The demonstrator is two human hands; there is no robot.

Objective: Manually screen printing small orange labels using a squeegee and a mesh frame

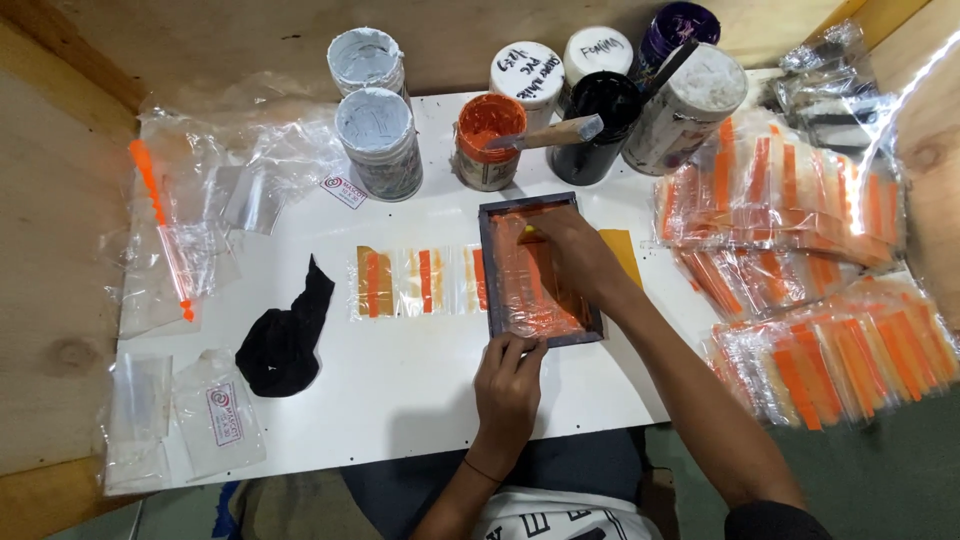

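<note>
A small dark-framed printing screen (486, 270) smeared with orange ink lies on the white board (400, 380). My left hand (508, 385) presses on the frame's near edge, fingers curled over it. My right hand (565, 250) reaches into the frame and presses something yellow, mostly hidden under the fingers, against the mesh. A strip of clear plastic pouches with orange stripes (415, 282) runs out from under the frame's left side.
Ink pots stand at the back: two white (378, 140), an open orange one (488, 138) with a stick across it, a black one (600, 125). A black rag (288, 335) lies left. Printed pouch stacks (800, 260) crowd the right; clear bags (180, 250) lie left.
</note>
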